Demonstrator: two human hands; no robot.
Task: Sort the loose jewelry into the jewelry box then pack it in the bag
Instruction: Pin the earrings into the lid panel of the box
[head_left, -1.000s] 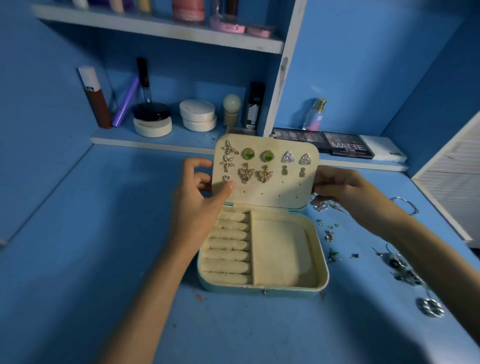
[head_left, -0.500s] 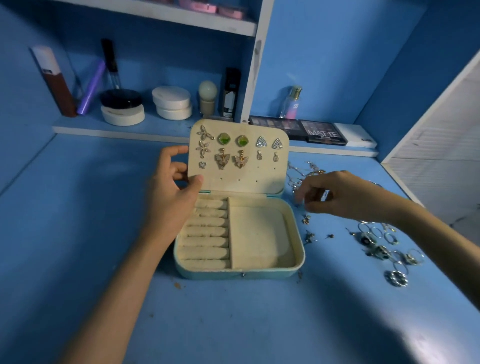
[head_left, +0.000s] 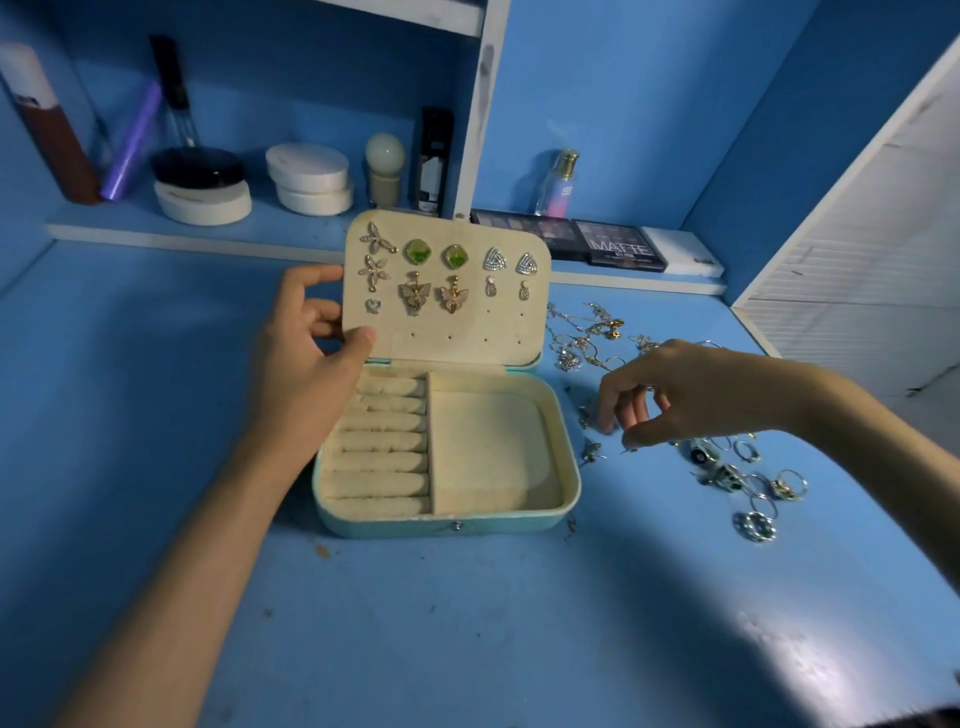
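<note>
1. Key relation: the small earrings (head_left: 592, 449) lie on the worktop (head_left: 467, 623) just right of the jewelry box (head_left: 447, 525), right under the fingertips of the right hand (head_left: 670, 395); that hand is much the nearer, the other is across the box
2. Right hand: palm down, fingers curled downward, thumb and forefinger drawn close over one tiny stud; too small to tell if it is pinched or only touched
3. Left hand (head_left: 306, 364): grips the left edge of the upright lid (head_left: 467, 332), thumb on the inner face, fingers behind
4. Box: mid worktop, long axis left-right, lid on the far side with earrings pinned in it
5. Chains (head_left: 587, 338) lie far right of the lid; rings (head_left: 756, 525) lie right of the box, well apart from it
6. Judgement: earring step, partway; the next pick needs a fine pinch, then a carry left and far to the lid's free holes
</note>
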